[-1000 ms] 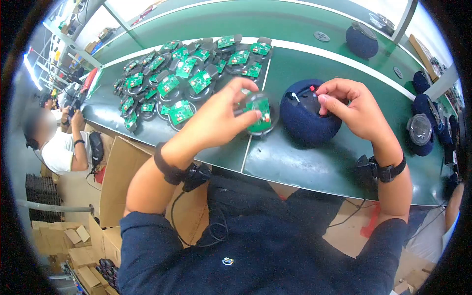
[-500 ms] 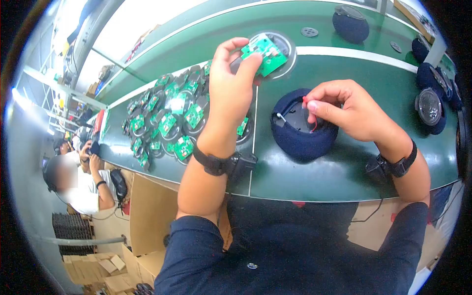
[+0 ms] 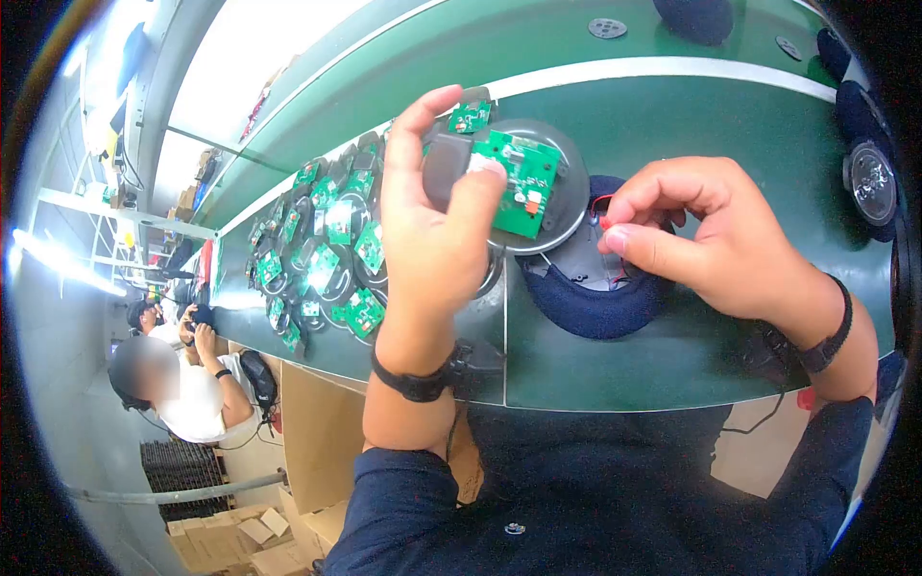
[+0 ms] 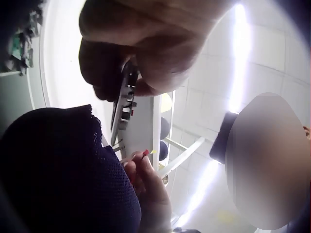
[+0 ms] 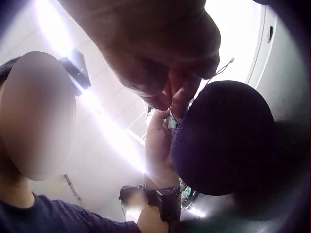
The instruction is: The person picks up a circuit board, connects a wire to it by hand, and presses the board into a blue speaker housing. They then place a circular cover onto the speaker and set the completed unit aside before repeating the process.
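Landmark: navy fabric-covered housing (image 3: pixel 595 312), 1, resting on the green bench (image 3: pixel 586 374) in front of me, its hollow side up.

My left hand (image 3: pixel 427 221), 1: just left of the housing and raised, gripping one clear-rimmed disc (image 3: pixel 573 182) between thumb and fingers. Mounted on it, 1 green circuit board (image 3: pixel 526 178), tilted towards me; in the head view the disc covers the housing's far left edge. Whether the two touch, I cannot tell.

My right hand (image 3: pixel 696 235), 1: over the housing's right side, thumb and forefinger pinching 1 red plug (image 3: pixel 604 221).

White-tipped lead (image 3: pixel 547 258), 1: at the housing's left rim.

Disc-and-board units (image 3: pixel 338 223), a heap: left of the housing, overlapping too much to count.

Perforated discs (image 3: pixel 608 28), 2: beyond the housing, one roughly behind it, one farther right.

Other navy housings (image 3: pixel 696 17), at least 4: one beyond the landmark, the rest to its right, partly cut off.

Black wrist straps (image 3: pixel 416 386), 2: one on each of my wrists, nearer me than the housing.

Person in white (image 3: pixel 197 394), 1: well left of the housing.
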### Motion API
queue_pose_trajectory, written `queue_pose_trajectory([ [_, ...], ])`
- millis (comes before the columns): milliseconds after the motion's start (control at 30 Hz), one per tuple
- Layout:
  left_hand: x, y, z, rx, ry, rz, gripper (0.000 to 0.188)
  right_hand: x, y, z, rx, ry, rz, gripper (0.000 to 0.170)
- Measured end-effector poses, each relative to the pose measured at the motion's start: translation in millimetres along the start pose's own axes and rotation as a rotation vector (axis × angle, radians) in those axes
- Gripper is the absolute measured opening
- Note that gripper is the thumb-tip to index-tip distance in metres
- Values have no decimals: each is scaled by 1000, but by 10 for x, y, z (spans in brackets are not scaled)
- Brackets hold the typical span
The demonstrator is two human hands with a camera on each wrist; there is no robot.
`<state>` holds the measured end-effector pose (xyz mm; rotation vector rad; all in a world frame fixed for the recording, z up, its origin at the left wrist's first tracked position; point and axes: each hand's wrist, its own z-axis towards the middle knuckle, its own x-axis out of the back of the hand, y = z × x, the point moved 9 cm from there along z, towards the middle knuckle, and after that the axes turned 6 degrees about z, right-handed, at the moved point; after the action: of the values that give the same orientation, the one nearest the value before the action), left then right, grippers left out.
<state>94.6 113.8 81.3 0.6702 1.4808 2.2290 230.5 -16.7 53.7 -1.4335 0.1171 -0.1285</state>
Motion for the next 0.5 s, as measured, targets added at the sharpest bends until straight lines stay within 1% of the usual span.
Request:
queue_pose_trajectory([
  [33,-51,58,-55,-18,2,32,44,9,-74,-22,72,24,-160,8],
  [67,-88,85,-105,-35,1,63,47,7,-86,-42,70,32,-149,8],
  [100,-127,83,-138,-47,-26,71,53,-6,-160,-62,131,40,-262,9],
  [133,-167,81,-170,-41,-39,77,53,-21,-225,-84,189,50,-376,10],
  [167,-205,126,-200,-75,-38,63,52,-10,-229,-94,185,61,-365,10],
  [200,-237,155,-225,-110,-37,47,51,-31,-334,-125,303,82,-531,11],
  [233,-260,190,-253,-191,-36,84,51,-73,-415,-166,421,102,-699,12],
  [267,-283,180,-278,-186,-50,90,51,-66,-388,-165,414,113,-689,12],
  [333,-325,264,-351,-278,-50,243,50,-96,-418,-207,506,133,-741,14],
  [367,-333,310,-361,-362,-5,302,50,-104,-424,-227,535,143,-757,15],
  [467,-351,285,-381,-355,11,269,50,-88,-450,-258,571,189,-820,16],
  [500,-352,280,-390,-357,18,264,49,-120,-464,-259,589,174,-865,17],
])
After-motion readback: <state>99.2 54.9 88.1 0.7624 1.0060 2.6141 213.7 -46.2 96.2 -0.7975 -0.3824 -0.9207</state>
